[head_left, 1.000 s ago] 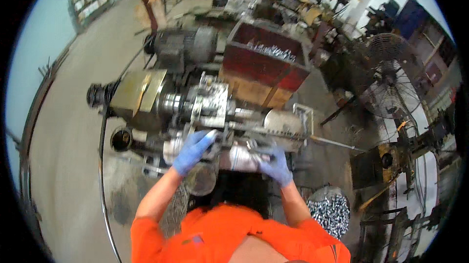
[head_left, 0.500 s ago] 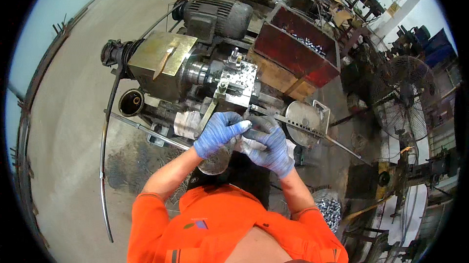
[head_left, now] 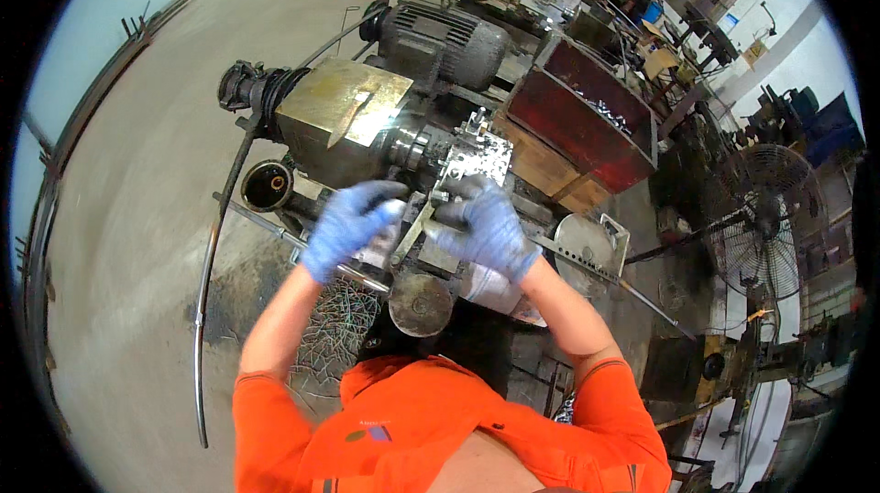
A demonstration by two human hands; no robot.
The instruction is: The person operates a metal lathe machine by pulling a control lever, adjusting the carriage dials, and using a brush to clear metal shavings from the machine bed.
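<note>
My left hand [head_left: 353, 225], in a blue knit glove with darkened fingertips, is raised left of the lathe-like machine's slide. Its thumb stands apart from the fingers, and nothing shows between them. My right hand [head_left: 490, 229], gloved the same way, is by the front of the shiny tool block [head_left: 481, 159]. Its fingers curl around a small silvery piece at their tips, too small to name. Between the hands, a flat metal lever [head_left: 414, 235] slants down from the block. The chuck [head_left: 406, 147] sits just left of the block. Below the hands is a round handwheel [head_left: 420, 304].
A wooden-handled tool [head_left: 350, 119] lies on the brassy headstock cover [head_left: 316, 97]. Behind stands a motor [head_left: 445, 42]. A red bin [head_left: 587, 117] holds small metal parts. At right are a perforated bar [head_left: 587, 259] and a large fan [head_left: 765, 209]. Metal shavings [head_left: 335, 328] litter the floor.
My hands, close together before, have parted and moved forward. The left went left and up; the right rose toward the tool block. The view has shifted, showing more of the shavings.
</note>
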